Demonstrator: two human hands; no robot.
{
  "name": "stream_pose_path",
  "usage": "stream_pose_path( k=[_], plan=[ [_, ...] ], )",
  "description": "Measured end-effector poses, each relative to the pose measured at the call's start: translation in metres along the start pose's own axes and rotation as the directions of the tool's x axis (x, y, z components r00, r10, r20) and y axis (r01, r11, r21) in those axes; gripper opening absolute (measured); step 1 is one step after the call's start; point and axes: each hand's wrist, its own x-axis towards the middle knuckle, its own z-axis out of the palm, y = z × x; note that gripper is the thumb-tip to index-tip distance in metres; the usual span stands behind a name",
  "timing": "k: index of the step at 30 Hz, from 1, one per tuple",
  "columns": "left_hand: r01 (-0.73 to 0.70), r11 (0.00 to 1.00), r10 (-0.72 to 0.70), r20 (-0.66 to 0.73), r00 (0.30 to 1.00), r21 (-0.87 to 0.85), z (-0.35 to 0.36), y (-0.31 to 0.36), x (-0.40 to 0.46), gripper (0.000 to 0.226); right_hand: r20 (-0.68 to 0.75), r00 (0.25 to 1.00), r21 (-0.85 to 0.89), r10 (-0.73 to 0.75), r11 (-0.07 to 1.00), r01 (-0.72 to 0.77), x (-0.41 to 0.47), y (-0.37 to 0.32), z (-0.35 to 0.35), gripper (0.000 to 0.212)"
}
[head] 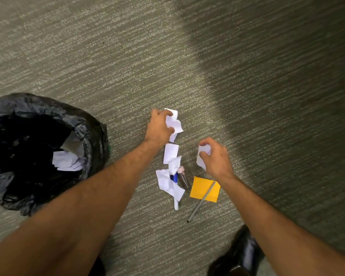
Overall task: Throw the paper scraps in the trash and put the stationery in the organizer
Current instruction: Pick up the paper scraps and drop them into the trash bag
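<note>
My left hand is closed around several crumpled white paper scraps just above the carpet. My right hand grips another white scrap. Below the left hand more white scraps lie in a line on the floor, some covering a blue-and-white pen. A small dark stapler-like item lies beside them. An orange sticky-note pad lies below my right hand, with a thin grey pen across it. The trash bin, lined with a black bag, stands at left with white paper inside.
Grey striped carpet covers the whole floor. A black shoe is at the bottom right, close to the grey pen. No organizer is in view.
</note>
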Motion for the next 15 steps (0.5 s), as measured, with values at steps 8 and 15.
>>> stream_pose_path(
  k=[8, 15],
  plan=[
    [0.084, 0.994, -0.076, -0.121, 0.99, 0.067, 0.026, 0.01, 0.012, 0.063, -0.044, 0.998, 0.02, 0.054, 0.998, -0.053, -0.004, 0.006, 0.003, 0.026],
    [0.136, 0.983, -0.143, -0.05, 0.988, -0.121, 0.015, 0.001, 0.013, 0.018, -0.047, 0.99, 0.122, 0.132, 0.985, -0.126, 0.001, -0.003, 0.004, 0.025]
  ],
)
